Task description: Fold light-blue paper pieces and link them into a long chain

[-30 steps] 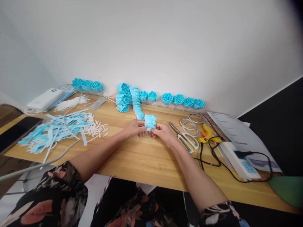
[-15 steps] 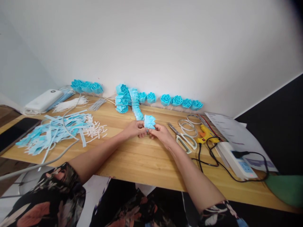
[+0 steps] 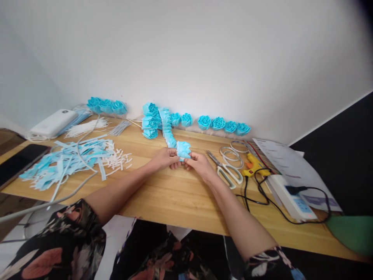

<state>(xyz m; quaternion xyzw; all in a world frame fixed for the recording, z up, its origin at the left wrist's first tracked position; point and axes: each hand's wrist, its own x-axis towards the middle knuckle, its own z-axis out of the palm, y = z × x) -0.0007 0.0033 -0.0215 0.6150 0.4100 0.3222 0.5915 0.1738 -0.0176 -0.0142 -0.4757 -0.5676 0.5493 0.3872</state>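
Note:
My left hand [image 3: 166,158] and my right hand [image 3: 199,163] meet near the middle of the wooden table [image 3: 175,194]. Both pinch a small folded piece of light blue fabric [image 3: 184,149] between their fingertips. Just behind it, a stack of folded blue pieces [image 3: 168,130] runs back toward the wall. Finished blue fabric roses [image 3: 223,124] stand in a row along the wall, with a second cluster of roses [image 3: 107,105] further left.
White-handled scissors [image 3: 227,169], white rings [image 3: 233,152] and a yellow glue gun [image 3: 254,165] with black cable lie right of my hands. A white power strip [image 3: 293,198] and papers sit at far right. Blue and white scraps [image 3: 67,159], a phone [image 3: 17,163] and a white box [image 3: 52,123] are left.
My hands stay in the same spot, with small finger movements on the blue piece. The camera view shifted slightly.

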